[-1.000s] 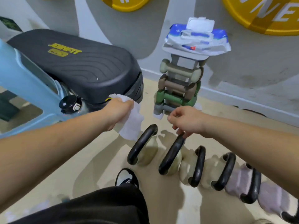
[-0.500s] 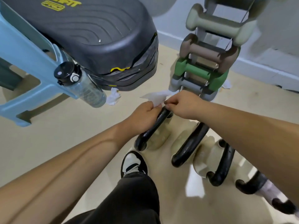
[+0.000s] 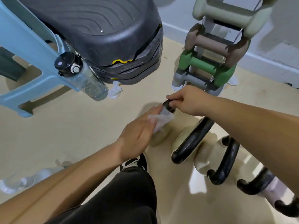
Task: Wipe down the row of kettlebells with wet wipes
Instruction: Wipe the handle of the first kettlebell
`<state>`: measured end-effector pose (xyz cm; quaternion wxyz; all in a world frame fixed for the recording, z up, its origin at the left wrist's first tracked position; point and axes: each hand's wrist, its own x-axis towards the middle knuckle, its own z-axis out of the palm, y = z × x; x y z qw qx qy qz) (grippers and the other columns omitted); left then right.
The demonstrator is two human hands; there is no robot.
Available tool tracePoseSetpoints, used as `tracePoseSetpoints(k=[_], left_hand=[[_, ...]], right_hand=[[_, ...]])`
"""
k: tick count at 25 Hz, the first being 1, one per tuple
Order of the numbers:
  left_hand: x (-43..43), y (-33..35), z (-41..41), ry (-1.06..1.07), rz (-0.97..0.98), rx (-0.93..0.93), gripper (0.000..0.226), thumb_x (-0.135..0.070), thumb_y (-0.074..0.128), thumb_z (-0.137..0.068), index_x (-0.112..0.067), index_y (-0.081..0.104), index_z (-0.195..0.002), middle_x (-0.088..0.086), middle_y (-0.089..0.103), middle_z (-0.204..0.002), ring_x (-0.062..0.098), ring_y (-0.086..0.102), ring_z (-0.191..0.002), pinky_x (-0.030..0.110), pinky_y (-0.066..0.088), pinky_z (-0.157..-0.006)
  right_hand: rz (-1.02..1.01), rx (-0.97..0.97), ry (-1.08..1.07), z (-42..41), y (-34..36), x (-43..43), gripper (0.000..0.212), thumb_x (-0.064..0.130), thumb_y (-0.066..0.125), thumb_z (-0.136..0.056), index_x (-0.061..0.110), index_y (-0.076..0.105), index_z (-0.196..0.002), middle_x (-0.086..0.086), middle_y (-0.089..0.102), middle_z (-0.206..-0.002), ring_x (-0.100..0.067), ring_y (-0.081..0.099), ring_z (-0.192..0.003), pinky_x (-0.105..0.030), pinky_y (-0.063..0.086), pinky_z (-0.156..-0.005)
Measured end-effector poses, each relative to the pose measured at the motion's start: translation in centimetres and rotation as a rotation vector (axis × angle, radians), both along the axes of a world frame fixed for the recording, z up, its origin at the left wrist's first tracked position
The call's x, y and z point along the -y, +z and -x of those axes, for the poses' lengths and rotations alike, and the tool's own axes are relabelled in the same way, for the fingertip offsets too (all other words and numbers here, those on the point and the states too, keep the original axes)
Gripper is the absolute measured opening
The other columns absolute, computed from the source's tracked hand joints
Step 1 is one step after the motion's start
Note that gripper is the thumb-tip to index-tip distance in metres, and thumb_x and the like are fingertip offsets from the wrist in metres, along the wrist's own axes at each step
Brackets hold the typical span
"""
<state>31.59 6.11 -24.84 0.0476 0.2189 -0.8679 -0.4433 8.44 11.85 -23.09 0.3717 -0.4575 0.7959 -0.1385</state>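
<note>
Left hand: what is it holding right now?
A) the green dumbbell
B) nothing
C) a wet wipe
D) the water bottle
C: the left hand holds the white wet wipe against the end kettlebell, while the right hand holds that kettlebell's black handle.

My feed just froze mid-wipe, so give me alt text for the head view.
The left hand holds a wet wipe against the black handle of the end kettlebell, while the right hand grips that handle's top. More kettlebells line up to the right on the beige floor, a dumbbell rack behind them and a clear water bottle to the left.
</note>
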Motion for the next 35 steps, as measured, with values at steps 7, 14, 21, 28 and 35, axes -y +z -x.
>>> tracePoseSetpoints(k=[7,14,21,28,35], left_hand=[[-1.1,0.8,1.9,0.288,-0.061,-0.062,0.060,-0.056,0.030,-0.105,-0.027,0.077,-0.083,-0.019,0.073,-0.105,-0.002,0.066,-0.102,0.027,0.050,-0.090],[-0.5,-0.2,1.5,0.163,0.307,0.251,0.040,-0.041,0.047,-0.104,-0.022,0.049,-0.139,0.002,0.060,-0.133,0.026,0.061,-0.120,0.036,0.052,-0.091],[2.4,-0.9,7.5,0.103,0.084,0.452,0.037,-0.052,0.047,-0.102,-0.015,0.048,-0.104,-0.001,0.059,-0.082,0.013,0.054,-0.068,0.030,0.038,-0.055],[-1.7,-3.1,-3.7,0.172,0.083,0.121,0.040,-0.038,0.050,-0.103,-0.028,0.041,-0.141,-0.016,0.057,-0.120,0.006,0.056,-0.097,0.028,0.047,-0.078],[0.5,-0.8,3.6,0.113,0.253,0.491,0.038,-0.046,0.037,-0.107,-0.010,0.046,-0.118,0.003,0.056,-0.090,0.027,0.060,-0.080,0.037,0.045,-0.068]], right_hand=[[0.022,0.035,-0.037,-0.2,-0.5,-0.2,0.037,0.032,0.061,-0.099,0.030,0.063,-0.136,0.006,0.069,-0.113,-0.008,0.052,-0.093,-0.019,0.036,-0.084],[-0.006,0.039,0.002,0.2,-0.1,-0.2,0.043,0.039,0.060,-0.098,0.031,0.059,-0.140,0.006,0.067,-0.123,-0.012,0.057,-0.107,-0.023,0.040,-0.092],[-0.008,0.011,0.012,-0.3,0.3,0.5,0.043,0.037,0.062,-0.097,0.024,0.061,-0.138,0.006,0.060,-0.142,-0.015,0.055,-0.128,-0.021,0.038,-0.096],[-0.050,-0.070,0.084,-1.3,0.6,0.4,0.048,0.053,0.061,-0.092,0.009,0.072,-0.108,-0.011,0.073,-0.106,-0.033,0.067,-0.098,-0.035,0.054,-0.085],[-0.008,-0.112,0.040,-2.0,1.1,0.6,0.049,0.045,0.063,-0.095,0.002,0.069,-0.118,-0.019,0.070,-0.119,-0.033,0.065,-0.111,-0.047,0.051,-0.097]])
